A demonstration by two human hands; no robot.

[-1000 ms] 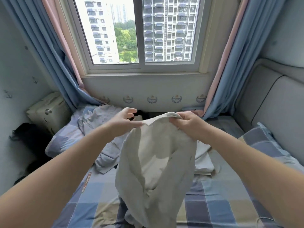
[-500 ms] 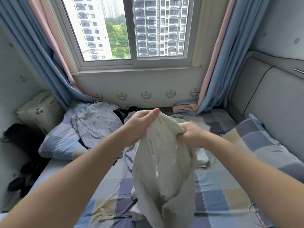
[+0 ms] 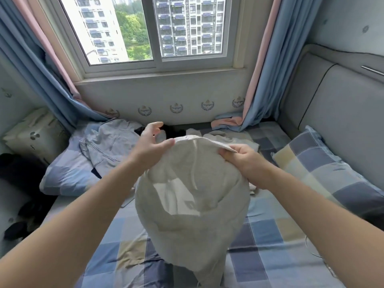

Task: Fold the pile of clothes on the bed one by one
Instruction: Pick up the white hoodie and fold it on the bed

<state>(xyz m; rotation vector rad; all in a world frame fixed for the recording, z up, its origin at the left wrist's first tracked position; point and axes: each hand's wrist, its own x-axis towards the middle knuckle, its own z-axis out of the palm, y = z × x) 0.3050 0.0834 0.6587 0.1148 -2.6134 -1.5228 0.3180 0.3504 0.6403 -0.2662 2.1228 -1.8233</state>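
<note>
Item 1. Garment (image 3: pixel 193 200): pale, off-white cloth, held up over the middle of the bed (image 3: pixel 270 235). We see it at the centre of the view, hanging toward 6 o'clock. Its top edge spans the gap between the two hands, and its lower end reaches the sheet at 6 o'clock.

Item 2. Left hand (image 3: pixel 150 148): at 11 o'clock from the garment's middle. The thumb lies against the top edge of the cloth. The fingers are spread apart and lifted clear of it, pointing toward 1 o'clock.

Item 3. Right hand (image 3: pixel 243 161): at 1 o'clock from the garment's middle. The fingers are curled and pinch the top edge, with a flat corner of cloth sticking out above the knuckles.

Item 4. Pile of clothes (image 3: pixel 224 138): light pieces, crumpled, at the far end of the bed toward 12 o'clock, just behind the hands. We also note something dark there, which we cannot identify.

Item 5. Shirt (image 3: pixel 108 142): grey-blue, spread loosely at 10 o'clock, lying partly on a pale pillow (image 3: pixel 68 173).

Item 6. Checked pillow (image 3: pixel 324 163): blue and cream squares, at 3 o'clock, against the grey headboard (image 3: pixel 342 121).

Item 7. Window (image 3: pixel 155 32): at 12 o'clock, showing tower blocks and trees. Blue and pink curtains (image 3: pixel 268 69) hang on both sides.

Item 8. Cream box (image 3: pixel 31 136): at 9 o'clock, beside the bed, with dark things on the floor below it.
</note>
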